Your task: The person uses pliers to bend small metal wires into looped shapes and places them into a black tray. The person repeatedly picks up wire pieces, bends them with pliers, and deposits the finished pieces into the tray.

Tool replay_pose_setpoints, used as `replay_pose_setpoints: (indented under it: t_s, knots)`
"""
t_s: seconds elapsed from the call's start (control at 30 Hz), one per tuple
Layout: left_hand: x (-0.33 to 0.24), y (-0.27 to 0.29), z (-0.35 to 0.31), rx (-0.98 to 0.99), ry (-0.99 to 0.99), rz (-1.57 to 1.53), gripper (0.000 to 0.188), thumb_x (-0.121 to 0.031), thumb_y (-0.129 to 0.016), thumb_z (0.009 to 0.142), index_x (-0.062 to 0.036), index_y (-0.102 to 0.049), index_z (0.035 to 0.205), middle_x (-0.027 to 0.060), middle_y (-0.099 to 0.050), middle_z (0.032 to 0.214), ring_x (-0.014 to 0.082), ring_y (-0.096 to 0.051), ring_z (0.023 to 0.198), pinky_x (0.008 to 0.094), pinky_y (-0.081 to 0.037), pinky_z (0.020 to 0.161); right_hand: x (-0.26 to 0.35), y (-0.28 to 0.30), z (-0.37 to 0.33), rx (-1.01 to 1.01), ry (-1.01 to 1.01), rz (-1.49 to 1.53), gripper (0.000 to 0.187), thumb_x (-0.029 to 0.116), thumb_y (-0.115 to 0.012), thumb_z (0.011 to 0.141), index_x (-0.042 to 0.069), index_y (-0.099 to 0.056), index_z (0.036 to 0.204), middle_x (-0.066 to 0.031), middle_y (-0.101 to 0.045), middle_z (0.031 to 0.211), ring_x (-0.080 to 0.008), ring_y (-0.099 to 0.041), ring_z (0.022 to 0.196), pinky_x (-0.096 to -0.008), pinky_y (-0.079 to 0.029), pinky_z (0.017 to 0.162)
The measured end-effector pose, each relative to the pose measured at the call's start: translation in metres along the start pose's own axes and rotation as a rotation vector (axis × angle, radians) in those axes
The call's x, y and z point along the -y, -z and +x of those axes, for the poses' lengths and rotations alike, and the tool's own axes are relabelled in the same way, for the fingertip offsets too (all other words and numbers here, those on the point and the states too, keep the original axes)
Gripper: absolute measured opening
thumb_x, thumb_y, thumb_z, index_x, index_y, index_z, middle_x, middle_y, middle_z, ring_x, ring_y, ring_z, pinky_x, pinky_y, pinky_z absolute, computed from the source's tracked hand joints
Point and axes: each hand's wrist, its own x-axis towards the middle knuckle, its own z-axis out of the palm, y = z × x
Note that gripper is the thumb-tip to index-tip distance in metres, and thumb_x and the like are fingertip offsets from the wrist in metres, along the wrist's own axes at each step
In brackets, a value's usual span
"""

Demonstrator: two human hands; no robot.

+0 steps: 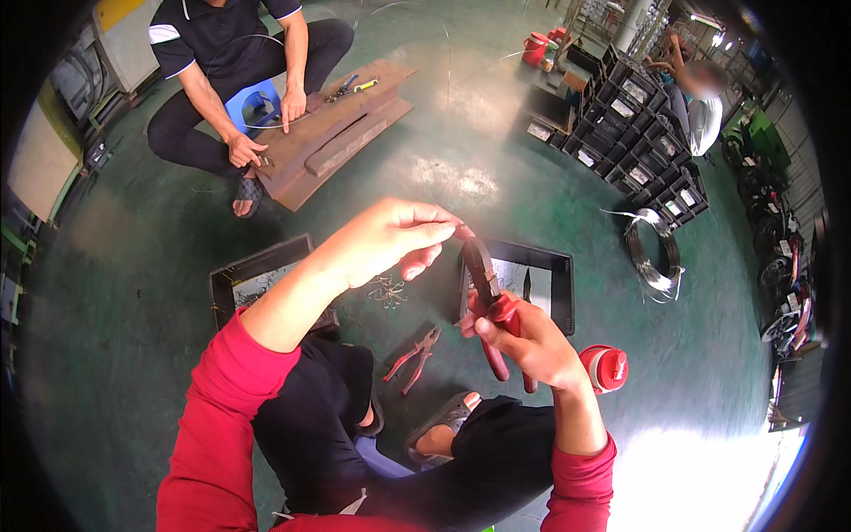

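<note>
My right hand (pixel 534 348) is wrapped round the red handles of a pair of pliers (pixel 480 268), whose dark jaws point up and away. At the jaw tips, my left hand (pixel 390 238) is pinched closed, thumb against forefinger. Whatever sits between those fingertips is too small to make out. On the green floor below lies a second pair of red-handled pliers (pixel 413 358), its handles spread. Beyond it is a small heap of bent wire pieces (pixel 387 291).
Black crates stand left (pixel 218 282) and right (pixel 557 257) of my hands. A red-lidded jug (pixel 606 368) is by my right forearm, a wire coil (pixel 654 255) farther right. Ahead, a co-worker (pixel 232 53) sits at a rusty steel beam (pixel 292 182). Stacked black crates (pixel 620 133) stand at far right.
</note>
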Motion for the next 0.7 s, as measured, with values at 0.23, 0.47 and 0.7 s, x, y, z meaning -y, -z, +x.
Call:
replay_pose_setpoints:
  t_s: [0.23, 0.47, 0.7]
  knots:
    - [0.004, 0.000, -0.001, -0.006, -0.016, 0.132, 0.025, -0.018, -0.052, 0.100, -0.0010, -0.065, 0.114, -0.0027, -0.048, 0.067, 0.0046, -0.044, 0.057, 0.0203, -0.036, 0.049, -0.005, -0.005, 0.003, -0.007, 0.090, 0.029, 0.039, 0.033, -0.058, 0.097, -0.001, -0.053, 0.116, -0.0005, -0.051, 0.063, -0.0083, -0.045, 0.054, -0.0262, -0.036, 0.056]
    - [0.004, -0.002, -0.002, -0.005, -0.025, 0.171, 0.024, -0.015, -0.052, 0.100, -0.0003, -0.065, 0.114, -0.0030, -0.048, 0.067, 0.0045, -0.044, 0.058, 0.0201, -0.035, 0.048, -0.002, -0.003, 0.000, 0.024, 0.037, 0.038, 0.038, 0.023, -0.057, 0.098, -0.006, -0.050, 0.122, -0.0110, -0.064, 0.102, -0.0163, -0.060, 0.095, -0.0315, -0.046, 0.089]
    - [0.000, -0.014, -0.008, -0.109, -0.076, 0.458, 0.026, -0.017, -0.052, 0.100, 0.0009, -0.064, 0.115, -0.0023, -0.052, 0.067, 0.0039, -0.046, 0.060, 0.0214, -0.037, 0.050, -0.001, -0.006, 0.002, -0.118, -0.024, -0.097, 0.030, 0.021, -0.062, 0.095, -0.003, -0.056, 0.113, -0.0056, -0.063, 0.086, -0.0122, -0.060, 0.078, -0.0281, -0.048, 0.073]
